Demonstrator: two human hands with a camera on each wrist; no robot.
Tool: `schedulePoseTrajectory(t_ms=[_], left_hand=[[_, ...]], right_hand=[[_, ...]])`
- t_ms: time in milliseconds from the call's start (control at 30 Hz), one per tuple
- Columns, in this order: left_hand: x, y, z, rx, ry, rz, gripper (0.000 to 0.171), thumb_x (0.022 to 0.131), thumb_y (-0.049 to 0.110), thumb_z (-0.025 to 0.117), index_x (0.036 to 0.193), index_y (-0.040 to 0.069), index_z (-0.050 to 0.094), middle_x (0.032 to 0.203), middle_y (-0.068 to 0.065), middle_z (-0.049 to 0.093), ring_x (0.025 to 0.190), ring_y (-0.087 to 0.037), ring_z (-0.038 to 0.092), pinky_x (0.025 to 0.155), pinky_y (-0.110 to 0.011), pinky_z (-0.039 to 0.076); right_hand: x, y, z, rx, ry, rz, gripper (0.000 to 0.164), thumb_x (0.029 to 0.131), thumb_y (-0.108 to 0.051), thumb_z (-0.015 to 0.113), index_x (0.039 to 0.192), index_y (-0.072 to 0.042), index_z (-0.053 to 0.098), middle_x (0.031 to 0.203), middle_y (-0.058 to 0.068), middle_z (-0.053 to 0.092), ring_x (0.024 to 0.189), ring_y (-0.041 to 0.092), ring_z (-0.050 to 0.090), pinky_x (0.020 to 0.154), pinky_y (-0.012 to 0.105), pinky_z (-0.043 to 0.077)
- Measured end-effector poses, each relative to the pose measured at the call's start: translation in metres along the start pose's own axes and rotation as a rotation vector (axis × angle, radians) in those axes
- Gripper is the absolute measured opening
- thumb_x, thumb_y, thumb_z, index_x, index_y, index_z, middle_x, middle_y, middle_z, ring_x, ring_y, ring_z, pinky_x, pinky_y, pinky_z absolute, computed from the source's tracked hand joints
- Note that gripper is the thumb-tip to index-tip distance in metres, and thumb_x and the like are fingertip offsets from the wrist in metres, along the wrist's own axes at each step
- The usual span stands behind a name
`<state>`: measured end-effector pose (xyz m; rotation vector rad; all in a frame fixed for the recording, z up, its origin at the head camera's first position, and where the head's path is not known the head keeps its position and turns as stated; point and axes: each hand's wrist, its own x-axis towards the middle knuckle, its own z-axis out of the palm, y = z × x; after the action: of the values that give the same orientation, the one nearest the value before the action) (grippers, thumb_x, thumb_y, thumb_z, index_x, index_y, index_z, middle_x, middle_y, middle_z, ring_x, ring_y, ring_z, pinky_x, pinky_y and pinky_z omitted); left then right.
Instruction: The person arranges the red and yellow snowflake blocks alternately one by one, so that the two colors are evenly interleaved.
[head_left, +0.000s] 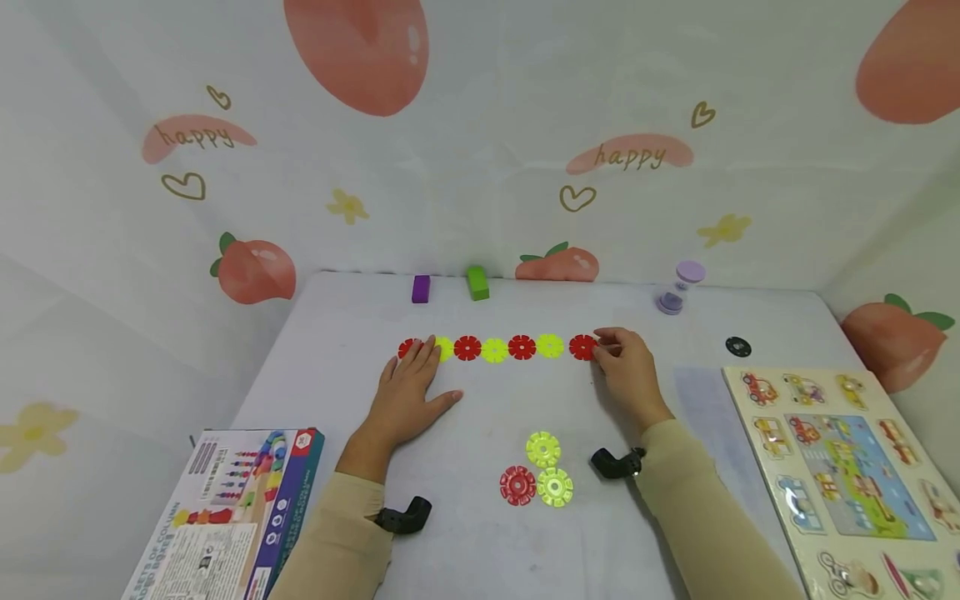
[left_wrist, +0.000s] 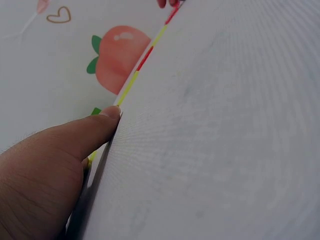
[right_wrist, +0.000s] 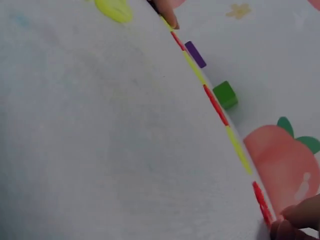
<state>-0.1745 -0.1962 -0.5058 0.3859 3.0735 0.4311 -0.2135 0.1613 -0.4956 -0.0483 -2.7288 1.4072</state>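
Observation:
A row of flat notched plastic discs, red and yellow by turns, runs across the white table. My left hand lies spread at its left end, fingertips resting over a red disc and the yellow disc beside it. At the right end my right hand pinches the edge of the last red disc. A small gap parts that disc from the yellow disc to its left. Nearer to me lie a loose red disc and two yellow discs, touching or almost so.
A purple block, a green block and a purple sand timer stand along the back. A black disc lies at right, behind a picture puzzle board. A toy box occupies the left front.

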Motion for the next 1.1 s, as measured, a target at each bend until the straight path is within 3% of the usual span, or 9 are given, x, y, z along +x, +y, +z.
schedulePoseTrajectory(t_ms=[100, 200, 300, 400, 700, 1100], left_hand=[[0.001, 0.0, 0.0, 0.001, -0.004, 0.0, 0.091, 0.085, 0.069, 0.049, 0.153, 0.014, 0.022, 0.159, 0.0, 0.013, 0.144, -0.022, 0.006, 0.111, -0.055, 0.003], [0.001, 0.0, 0.0, 0.002, -0.002, 0.005, 0.092, 0.085, 0.069, 0.048, 0.153, 0.014, 0.022, 0.159, 0.0, 0.013, 0.144, -0.022, 0.006, 0.111, -0.055, 0.003], [0.002, 0.0, -0.001, 0.0, 0.008, 0.008, 0.092, 0.084, 0.07, 0.048, 0.153, 0.014, 0.023, 0.159, -0.001, 0.014, 0.144, -0.023, 0.006, 0.111, -0.056, 0.004], [0.002, -0.001, 0.0, -0.003, 0.009, 0.006, 0.092, 0.084, 0.07, 0.048, 0.153, 0.014, 0.023, 0.159, 0.0, 0.014, 0.144, -0.022, 0.006, 0.111, -0.055, 0.003], [0.001, -0.001, 0.001, 0.003, 0.001, 0.001, 0.092, 0.084, 0.07, 0.047, 0.153, 0.015, 0.022, 0.159, 0.001, 0.013, 0.144, -0.022, 0.006, 0.111, -0.055, 0.003], [0.0, -0.001, 0.001, -0.003, 0.011, 0.007, 0.091, 0.085, 0.069, 0.049, 0.153, 0.014, 0.024, 0.159, 0.0, 0.014, 0.144, -0.023, 0.007, 0.111, -0.056, 0.004]], right_hand=[[-0.007, 0.001, 0.003, -0.129, 0.005, -0.095, 0.033, 0.094, -0.016, 0.06, 0.125, -0.006, 0.059, 0.12, 0.011, 0.05, 0.103, 0.028, 0.05, 0.086, 0.043, 0.045], [-0.017, -0.001, 0.006, -0.318, -0.036, -0.205, 0.047, 0.091, -0.023, 0.063, 0.134, -0.005, 0.054, 0.134, 0.015, 0.044, 0.117, 0.036, 0.04, 0.097, 0.052, 0.036], [-0.025, -0.003, 0.011, -0.501, -0.086, -0.287, 0.062, 0.09, -0.035, 0.064, 0.143, -0.008, 0.045, 0.144, 0.015, 0.037, 0.126, 0.04, 0.031, 0.098, 0.06, 0.03], [-0.029, -0.005, 0.014, -0.598, -0.132, -0.307, 0.067, 0.09, -0.045, 0.061, 0.144, -0.01, 0.043, 0.148, 0.014, 0.031, 0.128, 0.04, 0.026, 0.094, 0.062, 0.027], [-0.028, -0.005, 0.017, -0.619, -0.233, -0.288, 0.075, 0.092, -0.051, 0.055, 0.148, -0.005, 0.034, 0.156, 0.009, 0.022, 0.142, 0.028, 0.015, 0.1, 0.058, 0.022], [-0.026, -0.002, 0.016, -0.585, -0.283, -0.289, 0.08, 0.092, -0.053, 0.053, 0.151, -0.008, 0.026, 0.158, 0.005, 0.014, 0.144, 0.025, 0.005, 0.104, 0.058, 0.016]])
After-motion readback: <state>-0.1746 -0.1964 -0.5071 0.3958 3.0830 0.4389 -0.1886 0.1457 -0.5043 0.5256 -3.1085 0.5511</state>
